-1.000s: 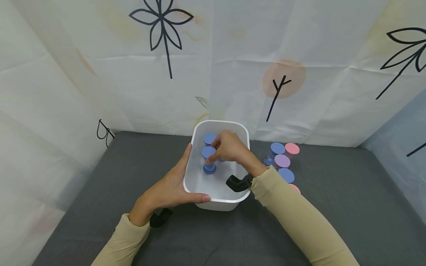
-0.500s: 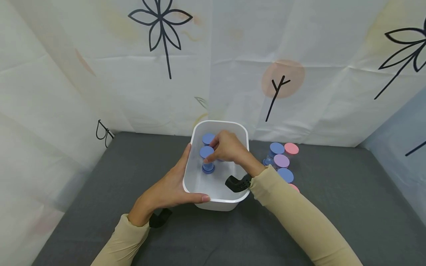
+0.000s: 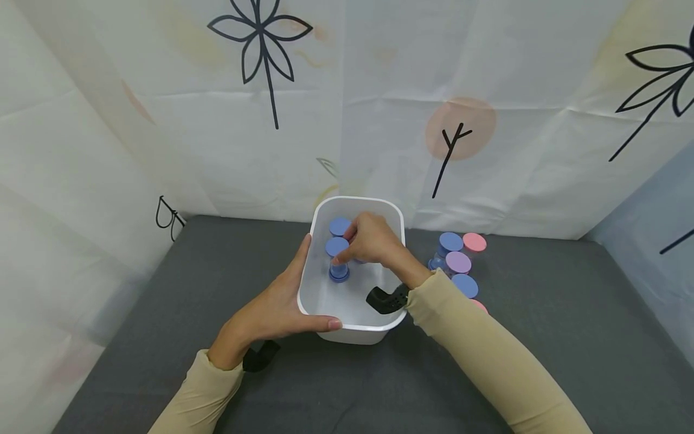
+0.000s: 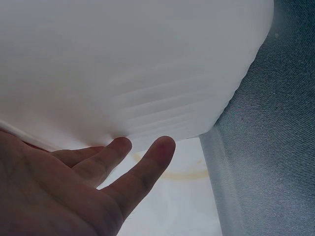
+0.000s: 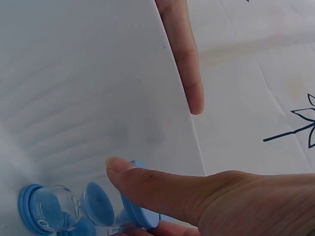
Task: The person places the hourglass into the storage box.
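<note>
In the head view a white plastic bin (image 3: 363,322) stands on the dark tabletop. My left hand (image 3: 276,307) spans its near-left corner, thumb along the front rim and fingers against the side. Those fingers look fairly straight in the left wrist view. Inside the bin, my right hand (image 3: 374,241) pinches an upright blue hourglass (image 3: 337,246) near its top, between thumb and fingers. Blue sand (image 5: 47,209) shows in its glass in the right wrist view. A second blue hourglass (image 3: 339,226) stands just behind; a purplish edge shows under my right hand, mostly hidden.
Right of the bin, several more hourglasses stand close together, with blue (image 3: 451,242), pink (image 3: 475,242) and purple (image 3: 458,262) caps; my right sleeve hides part of them. A patterned white cloth (image 3: 379,150) hangs behind the table.
</note>
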A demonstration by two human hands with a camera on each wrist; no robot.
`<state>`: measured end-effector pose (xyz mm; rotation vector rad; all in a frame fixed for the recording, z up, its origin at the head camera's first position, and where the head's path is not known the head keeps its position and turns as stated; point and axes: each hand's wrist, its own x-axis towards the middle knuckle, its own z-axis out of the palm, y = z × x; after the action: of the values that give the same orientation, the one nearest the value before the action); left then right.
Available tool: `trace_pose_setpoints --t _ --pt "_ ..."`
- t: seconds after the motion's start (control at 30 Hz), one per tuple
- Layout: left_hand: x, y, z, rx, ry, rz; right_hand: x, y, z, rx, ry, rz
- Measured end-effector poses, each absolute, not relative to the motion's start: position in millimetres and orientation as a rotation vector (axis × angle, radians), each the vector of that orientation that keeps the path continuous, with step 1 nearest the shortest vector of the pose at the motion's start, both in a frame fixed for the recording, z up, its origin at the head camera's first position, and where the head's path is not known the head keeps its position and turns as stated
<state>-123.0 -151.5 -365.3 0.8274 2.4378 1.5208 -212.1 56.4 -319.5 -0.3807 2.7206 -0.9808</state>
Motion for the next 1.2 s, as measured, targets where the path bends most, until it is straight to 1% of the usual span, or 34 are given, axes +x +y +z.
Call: trace_pose_setpoints --t 0.87,1.2 --pt "-125 -150 -366 0.873 2.397 1.561 -211 64 -305 -0.352 2.724 -1.067" --pt "-126 -150 -366 0.87 2.399 1.564 -212 76 -295 -0.288 2.601 -1.244"
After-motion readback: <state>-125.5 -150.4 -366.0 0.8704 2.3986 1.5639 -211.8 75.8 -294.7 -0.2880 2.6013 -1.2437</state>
